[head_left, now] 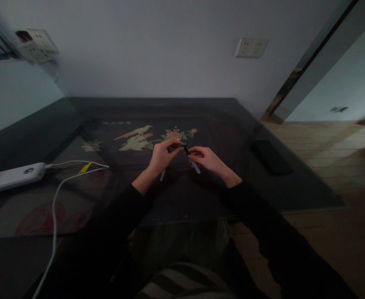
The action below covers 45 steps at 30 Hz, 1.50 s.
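My left hand (164, 154) and my right hand (208, 160) meet over the middle of a dark, glossy table (185, 195). Between my right thumb and fingers is a small slim object (186, 150) with a black stem; its exact kind is too dim to tell. A pale flat end (195, 167) shows below my right fingers, seemingly in line with that stem. My left fingertips pinch a small dark greenish piece (182, 145) at the stem's top, touching it. Under my left wrist a thin pale strip (162, 175) is visible; whether it is held or lies on the table is unclear.
A white power strip (14, 177) lies at the left, its white cable (54, 211) with a yellow tag (84, 167) running over the table's front edge. At the right lies a dark flat phone-like object (271, 158). A wall with sockets (251, 47) stands behind.
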Tool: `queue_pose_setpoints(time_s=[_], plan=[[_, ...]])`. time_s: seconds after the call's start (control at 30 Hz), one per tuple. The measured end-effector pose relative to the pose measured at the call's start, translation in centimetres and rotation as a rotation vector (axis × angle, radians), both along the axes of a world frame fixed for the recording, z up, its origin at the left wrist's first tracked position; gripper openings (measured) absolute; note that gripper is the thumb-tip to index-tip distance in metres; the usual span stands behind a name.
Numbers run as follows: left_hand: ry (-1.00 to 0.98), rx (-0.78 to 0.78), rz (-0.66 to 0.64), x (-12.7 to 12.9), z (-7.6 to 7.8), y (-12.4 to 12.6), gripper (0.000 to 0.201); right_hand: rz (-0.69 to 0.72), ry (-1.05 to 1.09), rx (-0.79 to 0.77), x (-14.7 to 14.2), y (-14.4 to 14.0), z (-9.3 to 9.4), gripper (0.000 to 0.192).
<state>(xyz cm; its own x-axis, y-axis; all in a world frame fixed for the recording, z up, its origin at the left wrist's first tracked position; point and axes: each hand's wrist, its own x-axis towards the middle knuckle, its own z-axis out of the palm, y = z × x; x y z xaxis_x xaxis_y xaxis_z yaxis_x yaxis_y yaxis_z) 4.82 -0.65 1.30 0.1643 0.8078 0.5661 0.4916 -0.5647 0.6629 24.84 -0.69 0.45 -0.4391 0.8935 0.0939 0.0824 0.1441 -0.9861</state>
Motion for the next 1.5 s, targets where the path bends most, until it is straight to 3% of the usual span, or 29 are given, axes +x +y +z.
queue_pose_setpoints(time_s=[0.33,0.77,1.5], plan=[[0.172,0.237,-0.001,-0.3,0.1,-0.6,0.013,0.038,0.005,0.018,0.0,-0.1,-0.1,0.026],[0.074,0.393,-0.032,0.7,1.2,-2.5,0.015,0.088,0.05,0.088,-0.2,-1.0,1.1,0.021],[0.016,0.362,-0.065,0.8,1.4,-2.6,0.009,0.038,0.054,0.157,-0.6,-1.5,1.3,0.015]])
